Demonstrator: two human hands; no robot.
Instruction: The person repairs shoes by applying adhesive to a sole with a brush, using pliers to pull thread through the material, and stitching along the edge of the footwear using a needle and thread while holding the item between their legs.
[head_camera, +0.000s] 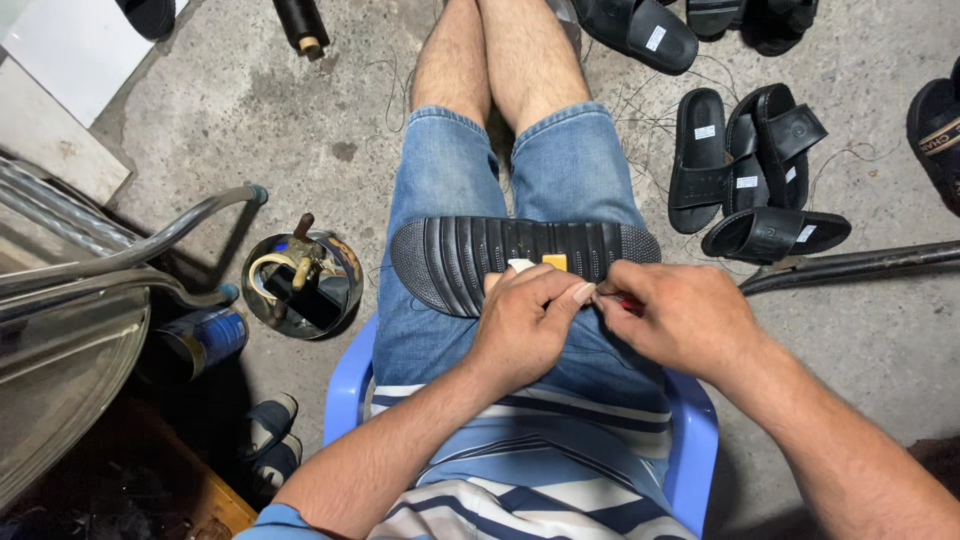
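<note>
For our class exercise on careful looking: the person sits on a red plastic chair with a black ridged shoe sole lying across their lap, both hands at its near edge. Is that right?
Not quite. The head view shows the chair is light blue, not red. The rest holds: the black ridged sole lies across the lap, with the left hand and right hand at its near edge.

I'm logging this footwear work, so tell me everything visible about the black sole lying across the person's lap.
The black sole lies sole-up across both thighs, on the denim shorts, long axis running left to right. It looks like moulded rubber, with crosswise ridges along the middle and finer dotted tread at the rounded ends. A small white patch and an orange one sit near its near edge. The left hand rests on that edge, covering part; the right hand pinches something small and red beside it.
</note>
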